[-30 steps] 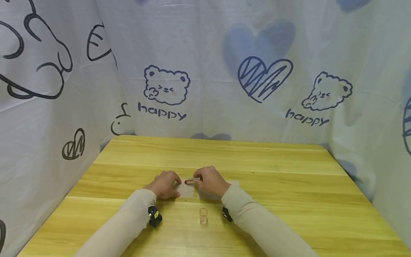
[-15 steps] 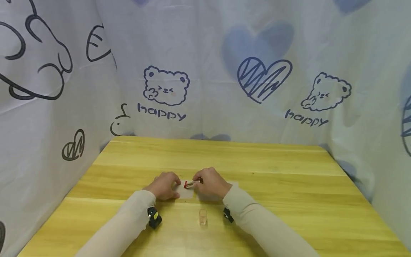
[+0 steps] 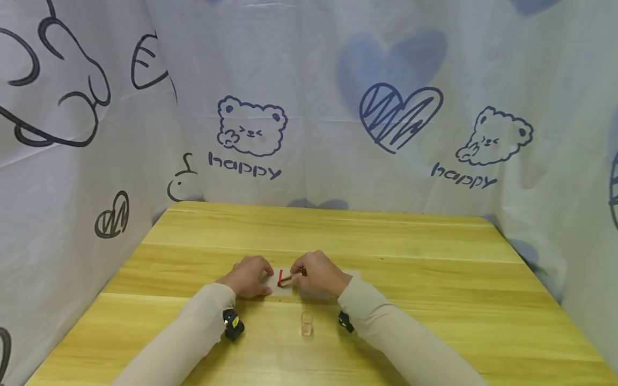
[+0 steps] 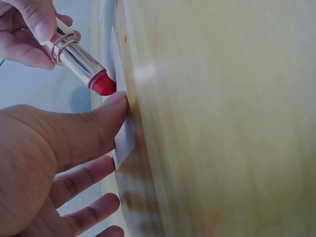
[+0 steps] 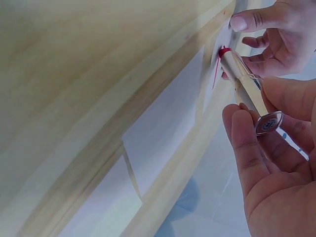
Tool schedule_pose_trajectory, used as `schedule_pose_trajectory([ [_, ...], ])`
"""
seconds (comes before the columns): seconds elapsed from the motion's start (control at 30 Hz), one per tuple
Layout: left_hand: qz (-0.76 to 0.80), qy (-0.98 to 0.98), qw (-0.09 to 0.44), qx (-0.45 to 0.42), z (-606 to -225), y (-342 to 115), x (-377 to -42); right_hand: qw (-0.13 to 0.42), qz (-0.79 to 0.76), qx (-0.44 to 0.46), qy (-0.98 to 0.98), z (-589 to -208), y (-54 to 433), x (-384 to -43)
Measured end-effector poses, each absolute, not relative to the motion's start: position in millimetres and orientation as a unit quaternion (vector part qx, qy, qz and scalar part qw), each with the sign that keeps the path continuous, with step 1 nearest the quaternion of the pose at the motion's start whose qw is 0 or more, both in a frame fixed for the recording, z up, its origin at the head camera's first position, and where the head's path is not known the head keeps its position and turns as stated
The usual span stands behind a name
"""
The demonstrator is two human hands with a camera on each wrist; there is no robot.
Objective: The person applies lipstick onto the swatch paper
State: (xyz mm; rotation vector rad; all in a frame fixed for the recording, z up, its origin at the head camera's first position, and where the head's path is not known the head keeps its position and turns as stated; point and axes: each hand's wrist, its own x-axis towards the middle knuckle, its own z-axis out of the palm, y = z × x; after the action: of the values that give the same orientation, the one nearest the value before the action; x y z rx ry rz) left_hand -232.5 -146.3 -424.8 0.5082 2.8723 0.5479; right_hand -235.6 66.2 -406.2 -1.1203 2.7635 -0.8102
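My right hand pinches a lipstick between thumb and fingers. Its case is silver and gold, and its red tip touches a small white paper. A straight red line runs across that paper. With thumb and fingertips, my left hand presses on the left part of the same sheet. In the left wrist view its thumb lies close beside the lipstick tip, the fingers spread apart below.
Two more white papers lie to the right, a nearer one and a farther one, partly hidden in the head view by my right hand. A small clear cap or cup stands on the wooden table between my forearms.
The lipstick tip has moved toward me down the paper, and the red line behind it has grown longer. My left hand has stayed in place.
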Motion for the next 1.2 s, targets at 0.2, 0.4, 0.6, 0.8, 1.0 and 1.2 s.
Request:
schedule_pose_trajectory([
  [0.2,0.183,0.964,0.089,0.169,-425,-146,-233,0.039,-0.25,-0.364,0.896,-405,67,-234],
  [0.4,0.178,0.965,0.086,0.172,-423,-146,-232,0.059,-0.244,-0.366,0.896,-402,65,-232],
  [0.6,0.177,0.965,0.085,0.173,-422,-145,-231,0.061,-0.232,-0.37,0.897,-403,65,-232],
  [0.8,0.173,0.965,0.085,0.177,-423,-145,-233,0.064,-0.236,-0.368,0.897,-403,66,-232],
  [1.0,0.168,0.965,0.083,0.182,-424,-146,-235,0.059,-0.236,-0.365,0.899,-399,70,-230],
  [1.2,0.164,0.966,0.089,0.18,-422,-144,-236,0.04,-0.242,-0.368,0.897,-394,78,-233],
])
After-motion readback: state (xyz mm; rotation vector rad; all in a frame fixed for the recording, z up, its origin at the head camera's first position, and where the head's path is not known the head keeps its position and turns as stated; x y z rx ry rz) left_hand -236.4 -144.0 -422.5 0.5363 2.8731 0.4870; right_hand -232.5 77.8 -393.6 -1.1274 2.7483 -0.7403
